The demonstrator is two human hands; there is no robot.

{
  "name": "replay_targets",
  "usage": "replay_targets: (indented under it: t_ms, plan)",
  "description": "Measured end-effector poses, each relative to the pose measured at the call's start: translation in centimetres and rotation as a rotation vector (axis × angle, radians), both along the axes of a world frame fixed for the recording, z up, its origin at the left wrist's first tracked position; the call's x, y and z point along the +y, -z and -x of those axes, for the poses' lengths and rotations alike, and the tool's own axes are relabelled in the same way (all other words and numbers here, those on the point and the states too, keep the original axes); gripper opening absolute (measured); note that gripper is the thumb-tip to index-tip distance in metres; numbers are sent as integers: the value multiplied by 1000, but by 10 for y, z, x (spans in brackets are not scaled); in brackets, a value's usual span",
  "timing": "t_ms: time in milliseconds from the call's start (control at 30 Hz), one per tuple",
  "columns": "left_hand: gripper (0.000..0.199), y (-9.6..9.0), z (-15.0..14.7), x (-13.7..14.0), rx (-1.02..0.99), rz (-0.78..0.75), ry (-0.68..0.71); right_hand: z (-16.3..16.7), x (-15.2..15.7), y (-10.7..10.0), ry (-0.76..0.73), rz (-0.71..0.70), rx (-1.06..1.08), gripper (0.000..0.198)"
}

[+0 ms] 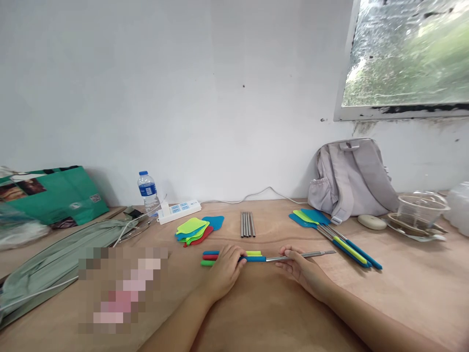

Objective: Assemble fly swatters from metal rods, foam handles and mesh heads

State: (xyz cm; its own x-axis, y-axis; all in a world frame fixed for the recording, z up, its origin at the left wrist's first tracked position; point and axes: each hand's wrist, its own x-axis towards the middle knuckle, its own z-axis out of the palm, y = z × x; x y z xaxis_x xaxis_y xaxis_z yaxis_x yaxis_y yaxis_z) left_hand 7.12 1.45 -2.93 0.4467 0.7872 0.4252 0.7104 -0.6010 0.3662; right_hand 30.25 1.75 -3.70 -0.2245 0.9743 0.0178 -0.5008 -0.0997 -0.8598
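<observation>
My left hand (227, 269) is closed on a blue handle (256, 259), whose right end sticks out past my fingers. My right hand (298, 268) pinches a thin metal rod (313, 254). The rod's left end meets the blue handle's open end; whether it sits inside cannot be told. Just behind and partly under my left hand lie more handles: a red handle (210, 257), a green handle (207, 263) and a yellow-green handle (254, 253). Several metal rods (248, 225) lie side by side farther back. A pile of coloured fly swatter heads (192, 227) rests to their left.
Fly swatters (344, 244) with blue and yellow handles lie at right. Behind them are a grey backpack (351, 181), a round beige case (372, 222) and a plastic container (421, 208). A power strip (179, 211), water bottle (147, 190), grey-green cloth (69, 254) and green bag (76, 195) occupy the left.
</observation>
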Motion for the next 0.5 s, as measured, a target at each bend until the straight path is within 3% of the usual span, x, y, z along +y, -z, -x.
replay_targets:
  t_ms: [500]
  plan:
    - [21,-15,5,-11,85,-33,37,-3,1,0,0,-30,26,20]
